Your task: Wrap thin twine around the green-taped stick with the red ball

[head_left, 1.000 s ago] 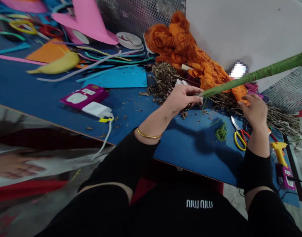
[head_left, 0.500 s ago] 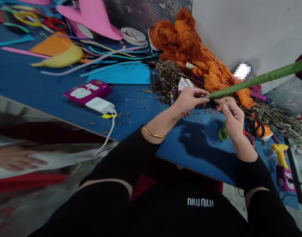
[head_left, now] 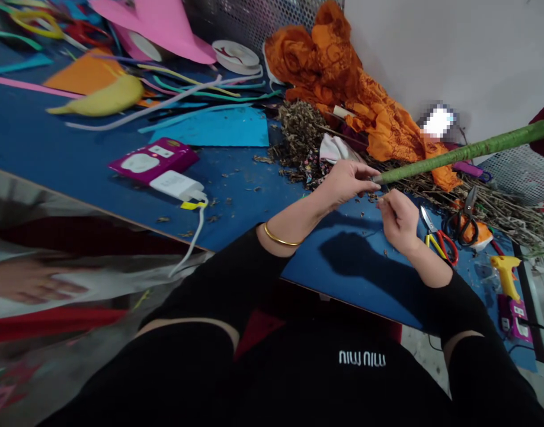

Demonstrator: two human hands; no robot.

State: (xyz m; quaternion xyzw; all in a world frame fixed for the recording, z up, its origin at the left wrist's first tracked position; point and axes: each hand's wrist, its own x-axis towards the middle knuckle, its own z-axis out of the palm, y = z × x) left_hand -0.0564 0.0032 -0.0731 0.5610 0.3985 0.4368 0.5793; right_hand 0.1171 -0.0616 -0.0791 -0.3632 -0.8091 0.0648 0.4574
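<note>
My left hand point(head_left: 349, 179) is closed in a pinch on the thin near end of a long stick wrapped in green point(head_left: 467, 154). The stick slants up to the right edge, its far end at a dark red shape. My right hand point(head_left: 399, 220) is curled shut just below and right of that tip. Something thin seems to show at its fingertips, too small to name. Close to its right lie pliers point(head_left: 438, 237) with red and yellow handles and black-handled scissors point(head_left: 465, 220).
Dried twigs and leaves point(head_left: 298, 133) lie behind my hands, near orange cloth point(head_left: 378, 130). Purple power strips point(head_left: 154, 161), a yellow glue gun point(head_left: 506, 274), a yellow banana-shaped thing point(head_left: 101, 98), a blue sheet point(head_left: 227, 127) and a pink hat point(head_left: 160, 29) rest on the blue table. Another person's hand point(head_left: 32, 279) is at left.
My right hand has moved down and left, curling tighter. The pliers have come into view beside it, and the green coil is hidden. My left hand stays at the stick's tip.
</note>
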